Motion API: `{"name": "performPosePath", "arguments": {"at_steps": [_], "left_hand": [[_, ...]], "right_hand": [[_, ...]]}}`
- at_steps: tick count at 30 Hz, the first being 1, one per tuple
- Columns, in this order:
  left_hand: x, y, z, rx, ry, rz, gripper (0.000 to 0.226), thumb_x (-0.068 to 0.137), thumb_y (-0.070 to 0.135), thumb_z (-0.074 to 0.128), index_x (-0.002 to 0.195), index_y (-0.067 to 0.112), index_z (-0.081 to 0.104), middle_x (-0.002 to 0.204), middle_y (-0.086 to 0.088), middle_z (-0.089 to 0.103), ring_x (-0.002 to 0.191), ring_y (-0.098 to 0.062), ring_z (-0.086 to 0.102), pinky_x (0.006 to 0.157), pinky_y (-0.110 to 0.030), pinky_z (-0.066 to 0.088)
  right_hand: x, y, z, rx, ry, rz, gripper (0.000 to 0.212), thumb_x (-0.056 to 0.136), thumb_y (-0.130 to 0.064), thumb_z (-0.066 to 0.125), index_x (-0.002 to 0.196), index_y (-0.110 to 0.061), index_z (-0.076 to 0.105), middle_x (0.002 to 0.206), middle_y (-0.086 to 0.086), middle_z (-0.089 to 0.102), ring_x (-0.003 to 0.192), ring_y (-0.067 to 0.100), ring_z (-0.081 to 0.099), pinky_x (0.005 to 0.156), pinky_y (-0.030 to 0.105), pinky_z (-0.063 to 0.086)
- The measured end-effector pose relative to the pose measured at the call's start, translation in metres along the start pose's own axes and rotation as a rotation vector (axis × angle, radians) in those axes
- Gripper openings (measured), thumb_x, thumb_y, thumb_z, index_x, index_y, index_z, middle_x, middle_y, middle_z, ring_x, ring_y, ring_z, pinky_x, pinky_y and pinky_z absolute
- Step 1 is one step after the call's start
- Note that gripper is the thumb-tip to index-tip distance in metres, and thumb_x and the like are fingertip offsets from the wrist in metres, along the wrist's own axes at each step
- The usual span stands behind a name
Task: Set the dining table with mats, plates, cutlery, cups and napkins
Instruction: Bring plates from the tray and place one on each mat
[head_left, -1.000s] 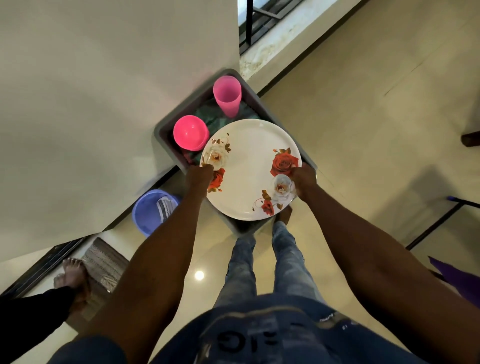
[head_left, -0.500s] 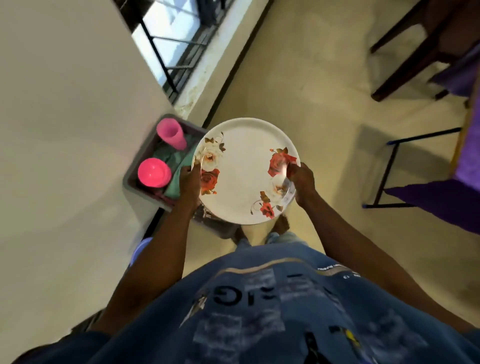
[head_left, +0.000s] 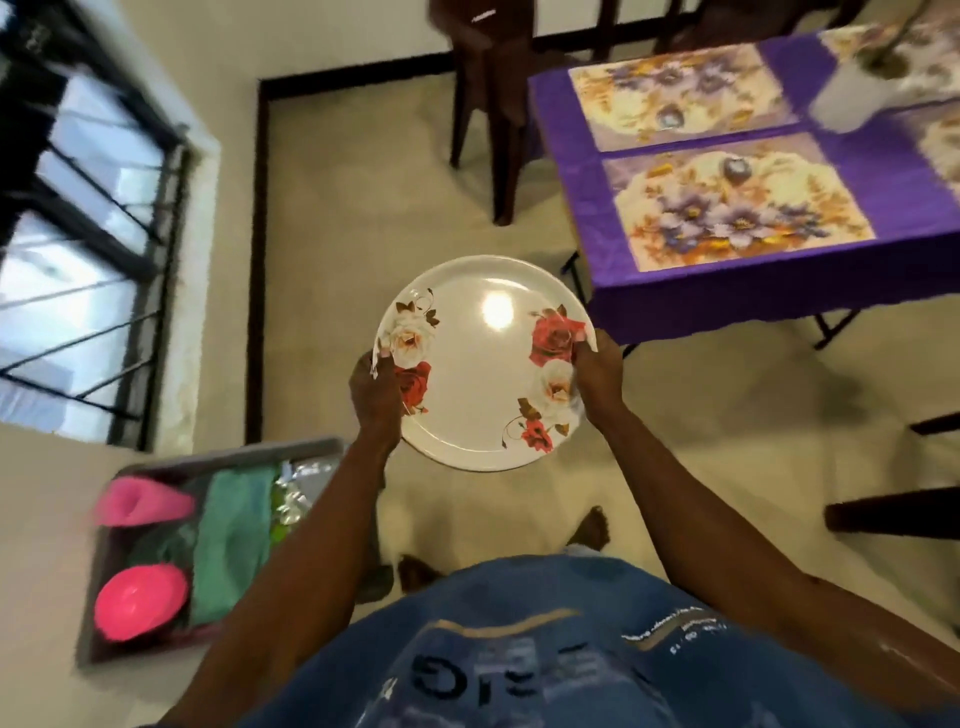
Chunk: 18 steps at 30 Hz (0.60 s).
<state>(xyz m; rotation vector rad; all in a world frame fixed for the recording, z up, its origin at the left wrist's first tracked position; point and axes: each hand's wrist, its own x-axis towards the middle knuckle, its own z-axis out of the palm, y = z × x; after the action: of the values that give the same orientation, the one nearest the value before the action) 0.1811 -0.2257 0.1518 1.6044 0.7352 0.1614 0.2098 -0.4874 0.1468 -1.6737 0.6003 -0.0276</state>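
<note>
Round white plate w/ red and white rose print (head_left: 483, 364) held level in both hands, over beige floor, short of table.

Left hand (head_left: 375, 387) gripping plate's left rim, thumb on top by white rose; right hand (head_left: 597, 376) gripping right rim, thumb on red rose, fingers curled under. Near corner of table w/ purple cloth (head_left: 857, 171) just ahead-right of plate, not touching. Two rectangular floral mats on cloth: one (head_left: 737, 208) along near edge, another (head_left: 680, 93) behind it; more mats at far right, blurred. Grey tray (head_left: 98, 566) low left, beside left forearm: two pink plastic cups (head_left: 140, 603) (head_left: 143, 501) at its left side, folded green cloth (head_left: 234, 540) mid, shiny cutlery-like bits at right edge, too blurred to tell. Dark wooden chair (head_left: 493, 104) at table's far-left side.
</note>
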Motion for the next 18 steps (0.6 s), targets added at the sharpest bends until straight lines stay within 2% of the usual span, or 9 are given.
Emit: {"name": "performPosePath", "arguments": {"at_steps": [4,6,8,10,13,16,18], "left_hand": [[-0.008,0.007,0.124,-0.013,-0.118,0.037,0.034,0.084,0.062,0.057,0.092,0.031,0.07,0.086,0.0,0.073,0.08,-0.028,0.072,0.064,-0.055,0.059],[-0.037,0.034,0.183,0.012,-0.183,0.036,0.032,0.086,0.058,0.057,0.089,0.029,0.071,0.083,0.001,0.074,0.078,-0.027,0.073,0.059,-0.051,0.06],[-0.063,0.054,0.231,0.004,-0.245,0.054,0.029,0.094,0.046,0.056,0.086,0.023,0.07,0.071,0.002,0.073,0.065,-0.021,0.071,0.048,-0.035,0.058],[-0.069,0.058,0.277,0.022,-0.284,0.046,0.034,0.094,0.048,0.056,0.089,0.017,0.071,0.074,-0.004,0.073,0.064,-0.023,0.069,0.045,-0.028,0.053],[-0.063,0.055,0.337,0.027,-0.342,0.0,0.047,0.085,0.061,0.059,0.092,0.016,0.071,0.08,-0.012,0.071,0.067,-0.029,0.071,0.053,-0.044,0.059],[-0.079,0.074,0.389,0.11,-0.358,0.021,0.038,0.091,0.047,0.058,0.098,0.011,0.069,0.084,-0.012,0.07,0.068,-0.027,0.067,0.048,-0.036,0.055],[-0.079,0.076,0.42,0.15,-0.378,0.045,0.04,0.093,0.047,0.053,0.109,0.013,0.067,0.096,-0.008,0.071,0.082,-0.027,0.068,0.064,-0.042,0.06]], "right_hand": [[0.058,-0.01,-0.107,0.037,0.16,-0.01,0.026,0.094,-0.037,0.058,0.095,-0.012,0.066,0.091,0.005,0.07,0.086,0.02,0.069,0.073,0.035,0.058],[0.085,-0.014,-0.158,0.051,0.228,-0.019,0.02,0.094,-0.03,0.058,0.093,-0.012,0.066,0.09,0.006,0.07,0.086,0.022,0.069,0.075,0.038,0.059],[0.107,-0.016,-0.202,0.05,0.292,-0.01,0.021,0.093,-0.029,0.059,0.093,-0.01,0.067,0.091,0.008,0.071,0.087,0.023,0.069,0.077,0.042,0.059],[0.128,-0.018,-0.243,0.062,0.328,-0.003,0.023,0.091,-0.031,0.06,0.093,-0.01,0.068,0.09,0.007,0.072,0.087,0.022,0.069,0.077,0.045,0.059],[0.16,-0.014,-0.288,0.077,0.363,0.035,0.024,0.087,-0.036,0.061,0.094,-0.015,0.07,0.09,0.003,0.073,0.085,0.02,0.07,0.077,0.047,0.06],[0.188,-0.011,-0.322,0.109,0.406,0.047,0.02,0.085,-0.036,0.061,0.092,-0.018,0.069,0.09,0.002,0.073,0.085,0.02,0.07,0.078,0.048,0.06],[0.202,-0.015,-0.339,0.136,0.439,0.063,0.018,0.087,-0.031,0.061,0.094,-0.016,0.067,0.093,0.003,0.072,0.087,0.02,0.07,0.078,0.043,0.06]]}}
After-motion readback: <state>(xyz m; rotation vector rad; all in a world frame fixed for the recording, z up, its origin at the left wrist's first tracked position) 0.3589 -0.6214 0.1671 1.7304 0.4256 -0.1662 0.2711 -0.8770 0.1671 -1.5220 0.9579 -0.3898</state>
